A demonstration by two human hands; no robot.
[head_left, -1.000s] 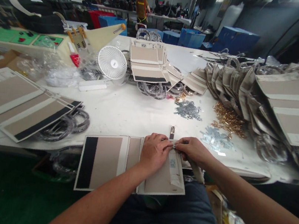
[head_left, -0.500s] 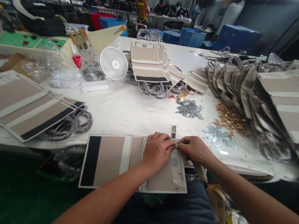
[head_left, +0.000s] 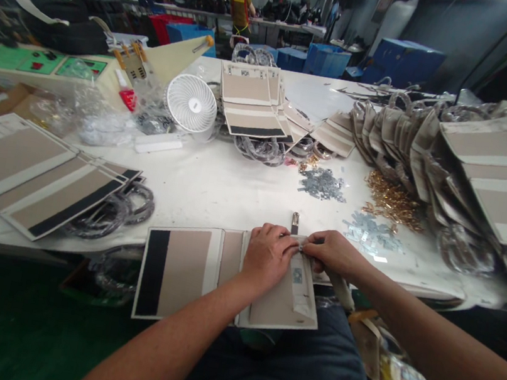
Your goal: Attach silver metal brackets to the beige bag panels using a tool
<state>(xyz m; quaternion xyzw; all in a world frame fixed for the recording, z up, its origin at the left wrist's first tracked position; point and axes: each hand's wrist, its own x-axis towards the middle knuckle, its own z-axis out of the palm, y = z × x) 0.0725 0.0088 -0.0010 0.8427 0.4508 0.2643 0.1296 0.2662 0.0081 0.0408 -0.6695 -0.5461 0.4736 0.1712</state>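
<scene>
A beige bag panel [head_left: 190, 276] with white strips and a black band lies open across my lap and the table's front edge. My left hand [head_left: 267, 252] presses on its right part with bent fingers, gripping it near the top edge. At that same edge my right hand [head_left: 330, 252] is closed in a pinch on a small metal piece [head_left: 301, 247], mostly hidden by the fingertips. The two hands' fingertips nearly meet there. Just beyond the edge, a dark strap with a metal clasp [head_left: 295, 220] sticks out onto the table.
Grey metal plates [head_left: 323, 183], shiny flat pieces [head_left: 371, 232] and gold-coloured fittings [head_left: 392, 200] lie in loose piles beyond my right hand. Stacked bag panels [head_left: 499, 169] stand at the right, others [head_left: 41, 171] at the left. A white fan [head_left: 191, 103] and two people are farther back.
Both hands keep nearly the same place on the bag panel, with only slight finger movement at the small metal piece. The view has shifted a little.
</scene>
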